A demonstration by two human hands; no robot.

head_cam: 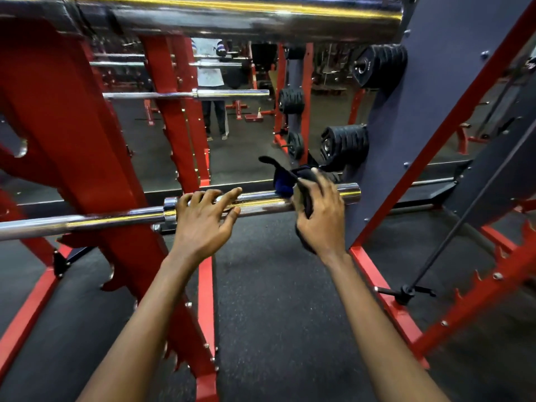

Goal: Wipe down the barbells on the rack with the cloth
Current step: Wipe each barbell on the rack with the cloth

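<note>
Right hand (319, 216) fingers curl around a dark cloth (293, 181) pressed on the chrome barbell (261, 203) sleeve, left hand (203, 221) fingers spread open steadying it just beside; best wiped with firm, full-length strokes toward the tip.

We see a shiny chrome steel barbell (261, 203) lying level across the red steel rack (95, 158), its thick sleeve end jutting out to the right. A dark blue-and-black cloth (285, 181) is draped over that sleeve near its tip, one corner sticking up and back. A second chrome barbell (232, 15) rests higher on the rack, right at the top of our view.
</note>
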